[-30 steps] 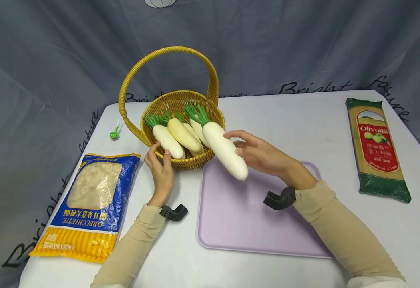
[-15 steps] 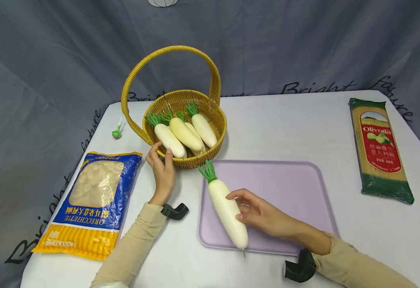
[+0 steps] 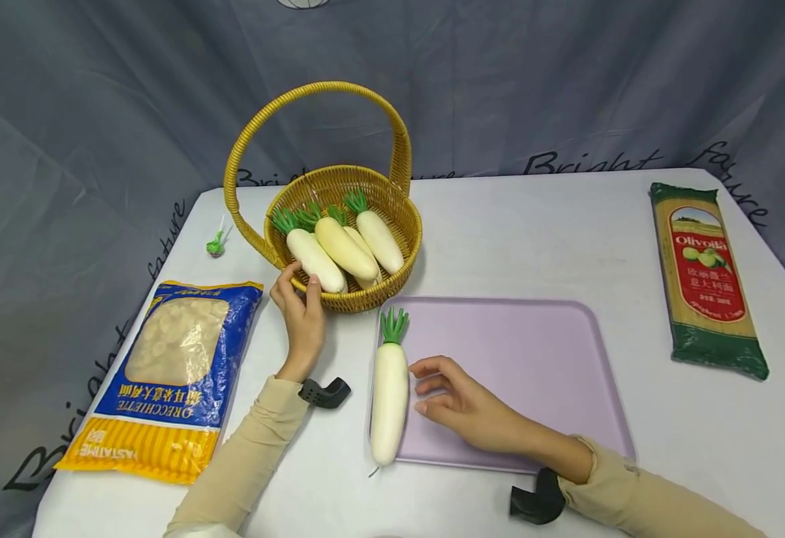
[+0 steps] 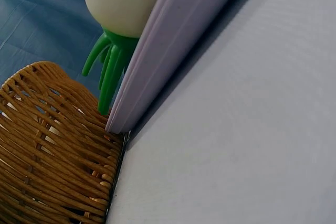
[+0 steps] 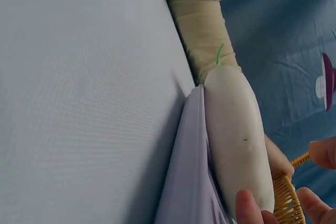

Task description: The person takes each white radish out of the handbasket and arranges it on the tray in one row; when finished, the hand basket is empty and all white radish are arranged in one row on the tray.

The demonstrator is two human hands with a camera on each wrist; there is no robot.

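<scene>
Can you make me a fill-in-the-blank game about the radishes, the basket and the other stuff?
1. The ____ hand touches the basket.
2. The ____ hand is beside the radish on the tray.
3. That radish has ____ leaves.
4. In the head view, the red-labelled packet lies to the ____ of the tray.
Missing words: left; right; green; right.

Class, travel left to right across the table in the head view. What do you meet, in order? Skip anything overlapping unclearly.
Blue-and-orange pasta bag → left grip → loose white radish → right grip → green-and-red pasta packet.
</scene>
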